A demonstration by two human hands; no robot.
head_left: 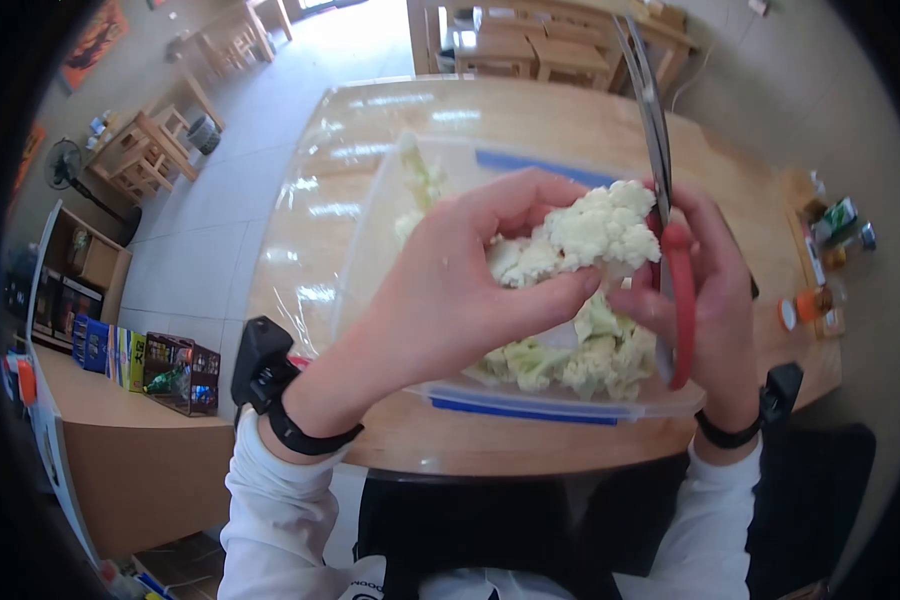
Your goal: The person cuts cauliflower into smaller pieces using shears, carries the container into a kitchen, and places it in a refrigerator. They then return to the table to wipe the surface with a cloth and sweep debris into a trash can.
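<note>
Our left grip [450,290] clasps a cauliflower floret [590,232]; our right grip [715,300] clenches red-handled scissors [670,240] above the clear container [370,240] on the desk [530,110].

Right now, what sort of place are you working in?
Probably a small eatery or shop dining room. Several wooden tables and chairs stand on a tiled floor, condiment bottles sit at the edge of the round wooden table, and a counter with boxed goods stands nearby.

The container [390,200] sits on the table [530,110], with cauliflower pieces [570,360] in it, bottles [838,225] at its right.
</note>
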